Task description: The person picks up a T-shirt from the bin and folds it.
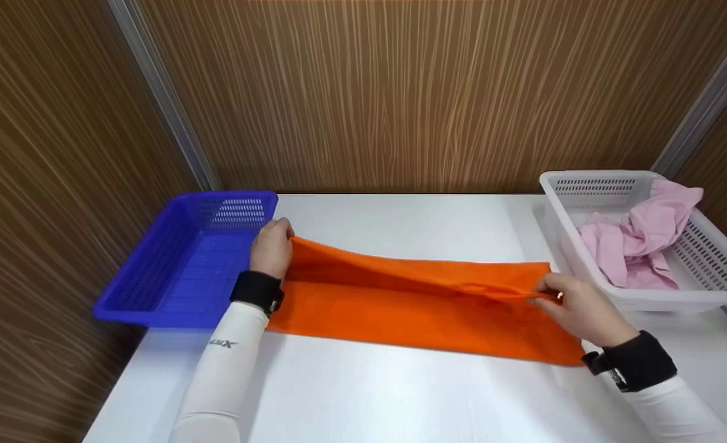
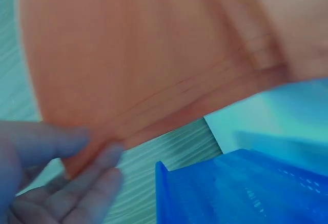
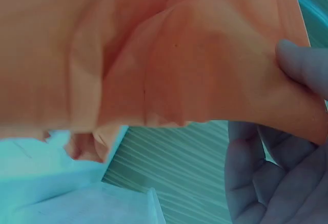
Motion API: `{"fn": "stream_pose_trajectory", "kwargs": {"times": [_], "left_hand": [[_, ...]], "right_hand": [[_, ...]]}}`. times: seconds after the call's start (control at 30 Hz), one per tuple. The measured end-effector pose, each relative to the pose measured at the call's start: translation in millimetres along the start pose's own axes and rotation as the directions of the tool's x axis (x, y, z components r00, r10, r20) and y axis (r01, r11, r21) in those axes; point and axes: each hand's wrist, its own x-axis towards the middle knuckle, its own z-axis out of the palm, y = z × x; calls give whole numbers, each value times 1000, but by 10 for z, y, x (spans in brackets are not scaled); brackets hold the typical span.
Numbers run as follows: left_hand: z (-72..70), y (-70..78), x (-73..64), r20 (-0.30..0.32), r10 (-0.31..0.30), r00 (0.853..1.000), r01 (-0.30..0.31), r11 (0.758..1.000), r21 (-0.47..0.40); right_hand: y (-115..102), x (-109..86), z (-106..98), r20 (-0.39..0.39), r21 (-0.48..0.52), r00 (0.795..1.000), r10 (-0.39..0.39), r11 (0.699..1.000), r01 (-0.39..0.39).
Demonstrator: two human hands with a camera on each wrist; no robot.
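An orange cloth [image 1: 363,314] lies as a long strip across the white table, its upper layer lifted along the far side. At its far left corner, my left hand [image 1: 272,248] pinches the raised edge; the left wrist view shows thumb and fingers on that orange corner [image 2: 102,80]. My right hand [image 1: 588,311] holds the same layer near the right end, between thumb and fingers. Seen from the right wrist, the fabric [image 3: 215,70] sags in folds between the hands. Part of the cloth's left end is hidden behind my left hand.
On the left stands a blue plastic basket [image 1: 123,317], close to my left hand. At the right, beyond my right hand, a white basket [image 1: 665,300] holds a crumpled pink cloth [image 1: 637,240]. Wood-patterned panels [image 1: 376,98] wall in the white table [image 1: 363,400].
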Motion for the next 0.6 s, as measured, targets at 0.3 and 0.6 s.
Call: {"fn": "stream_pose_trajectory", "kwargs": {"times": [0.3, 0.6], "left_hand": [[55, -28, -462, 173, 74, 982, -117, 961, 251], [128, -69, -586, 341, 4, 940, -92, 965, 245]], "right_hand": [[-54, -315, 273, 135, -70, 990, -43, 996, 52], [-86, -365, 411, 65, -116, 988, -139, 983, 145]]}}
